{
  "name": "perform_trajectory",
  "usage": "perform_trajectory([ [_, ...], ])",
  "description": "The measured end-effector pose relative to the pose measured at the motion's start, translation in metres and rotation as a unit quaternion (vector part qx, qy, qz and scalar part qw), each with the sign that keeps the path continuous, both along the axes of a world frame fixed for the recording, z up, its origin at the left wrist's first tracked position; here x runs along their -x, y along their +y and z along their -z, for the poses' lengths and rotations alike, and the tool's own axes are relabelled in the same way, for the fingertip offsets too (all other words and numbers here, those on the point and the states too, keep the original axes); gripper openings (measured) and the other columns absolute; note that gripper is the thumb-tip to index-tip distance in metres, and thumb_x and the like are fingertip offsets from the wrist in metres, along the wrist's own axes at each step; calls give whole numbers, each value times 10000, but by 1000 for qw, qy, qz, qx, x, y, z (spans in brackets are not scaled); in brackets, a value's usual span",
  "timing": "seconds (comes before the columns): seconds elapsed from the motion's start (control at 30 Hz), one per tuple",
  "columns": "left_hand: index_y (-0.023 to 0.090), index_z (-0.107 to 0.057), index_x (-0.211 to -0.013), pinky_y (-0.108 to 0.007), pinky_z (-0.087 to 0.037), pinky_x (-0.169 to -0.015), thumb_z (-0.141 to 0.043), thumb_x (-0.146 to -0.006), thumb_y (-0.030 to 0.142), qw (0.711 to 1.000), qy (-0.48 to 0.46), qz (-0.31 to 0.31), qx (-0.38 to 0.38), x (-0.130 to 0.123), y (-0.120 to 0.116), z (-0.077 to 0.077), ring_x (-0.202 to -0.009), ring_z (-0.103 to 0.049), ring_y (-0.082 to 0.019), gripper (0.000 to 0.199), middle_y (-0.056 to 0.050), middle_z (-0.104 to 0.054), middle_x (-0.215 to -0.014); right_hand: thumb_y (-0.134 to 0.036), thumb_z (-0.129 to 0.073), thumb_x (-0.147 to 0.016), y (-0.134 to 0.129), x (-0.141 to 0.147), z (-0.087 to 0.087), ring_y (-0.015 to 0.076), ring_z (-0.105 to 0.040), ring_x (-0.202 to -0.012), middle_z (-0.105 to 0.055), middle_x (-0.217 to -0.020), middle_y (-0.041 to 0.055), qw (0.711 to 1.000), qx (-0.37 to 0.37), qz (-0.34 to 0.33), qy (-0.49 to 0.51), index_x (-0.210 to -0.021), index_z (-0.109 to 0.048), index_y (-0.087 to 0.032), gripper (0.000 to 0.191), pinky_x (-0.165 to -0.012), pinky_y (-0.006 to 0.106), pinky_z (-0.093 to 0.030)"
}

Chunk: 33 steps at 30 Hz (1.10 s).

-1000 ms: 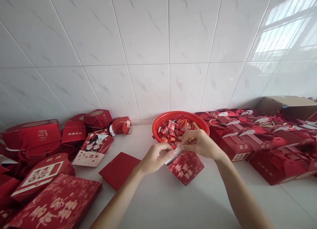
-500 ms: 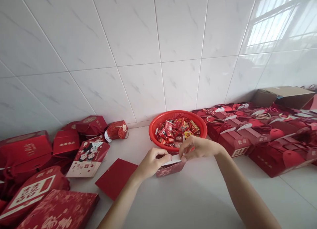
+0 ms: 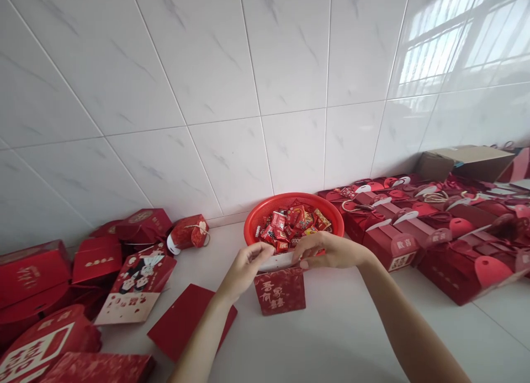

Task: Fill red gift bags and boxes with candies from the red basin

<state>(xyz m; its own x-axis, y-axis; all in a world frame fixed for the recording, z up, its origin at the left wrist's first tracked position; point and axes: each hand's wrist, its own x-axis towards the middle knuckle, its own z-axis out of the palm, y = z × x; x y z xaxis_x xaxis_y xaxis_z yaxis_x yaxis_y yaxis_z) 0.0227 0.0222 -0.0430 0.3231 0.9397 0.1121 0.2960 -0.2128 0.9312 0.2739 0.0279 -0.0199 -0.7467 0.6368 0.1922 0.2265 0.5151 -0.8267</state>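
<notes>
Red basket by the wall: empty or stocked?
Stocked: wrapped packets are piled inside the red basket. The right hand hides part of its near side.

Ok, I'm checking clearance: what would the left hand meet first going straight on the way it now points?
Past the red gift box it seems to touch, the left hand would likely meet the red plastic basket; depth there is unclear.
</notes>
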Motion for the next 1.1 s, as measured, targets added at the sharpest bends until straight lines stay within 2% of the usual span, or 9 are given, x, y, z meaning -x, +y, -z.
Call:
perform_trajectory([
  [0.2, 169, -681, -859, -326, -508, -852, -600, -828, 553, 998, -31, -38, -41, -5, 41, -14, -871, -647, -210, 393, -56, -710, -892, -439, -661, -877, 6, 5, 7, 168, -631, -777, -684, -861, 52, 987, 52, 88, 121, -888, -715, -152, 293, -726, 286, -516],
  [0.4, 182, -717, -893, -304, -495, -833, -603, -806, 255, 974, 189, -59, -108, -31, 95, -6, -915, -673, -221, 161, -58, -751, -957, -542, -718, -768, 30, 8, 32, 153, -589, -677, -618, -730, 17, 941, 45, 263, 208, -761, -667, -159, 387, -677, 292, -513],
  [0.5, 197, -725, -913, -301, -475, -817, -596, -819, 203, 937, 326, -53, -111, -46, 111, 1, -948, -674, -234, 159, -70, -749, -990, -567, -718, -725, 41, 6, 44, 153, -585, -627, -617, -695, 15, 927, 54, 310, 204, -726, -652, -165, 407, -626, 292, -500],
  [0.6, 170, -708, -931, -307, -465, -803, -696, -758, 220, 918, 381, -68, -86, -56, 122, 8, -1032, -661, -284, 181, -136, -713, -1113, -536, -730, -698, 46, 4, 51, 155, -578, -591, -617, -639, 9, 925, 70, 325, 182, -717, -653, -164, 380, -575, 284, -472],
  [0.77, 170, -671, -936, -290, -458, -785, -803, -626, 214, 926, 358, -97, -71, -61, 131, 17, -1088, -641, -313, 339, -151, -688, -1156, -462, -729, -704, 48, 2, 52, 160, -601, -624, -662, -671, 19, 932, 81, 312, 166, -736, -680, -164, 304, -602, 292, -490],
  [0.87, 177, -662, -903, -272, -462, -762, -668, -780, 250, 944, 302, -107, -77, -59, 132, 19, -979, -672, -250, 143, -101, -725, -1023, -436, -747, -674, 49, 3, 53, 156, -612, -627, -670, -673, 15, 926, 101, 319, 174, -746, -689, -164, 287, -613, 287, -500],
  [0.93, 183, -664, -888, -263, -473, -731, -488, -902, 278, 957, 252, -114, -83, -57, 131, 18, -885, -681, -206, 200, -68, -732, -948, -425, -758, -664, 51, 5, 53, 156, -629, -633, -683, -690, 18, 918, 123, 328, 189, -764, -691, -168, 284, -600, 275, -502],
  [1.0, 187, -676, -888, -261, -490, -719, -387, -933, 267, 966, 209, -121, -88, -55, 130, 17, -851, -678, -190, 302, -48, -736, -937, -409, -771, -664, 53, 7, 53, 155, -647, -631, -707, -736, 29, 905, 148, 342, 206, -780, -686, -175, 275, -568, 256, -501],
  [1.1, 196, -711, -981, -278, -520, -779, -440, -897, 244, 980, 143, -111, -80, -54, 127, 14, -916, -678, -202, 287, -38, -747, -972, -387, -786, -682, 58, 14, 49, 144, -655, -604, -726, -768, 39, 883, 193, 368, 218, -798, -676, -182, 260, -507, 221, -487],
])
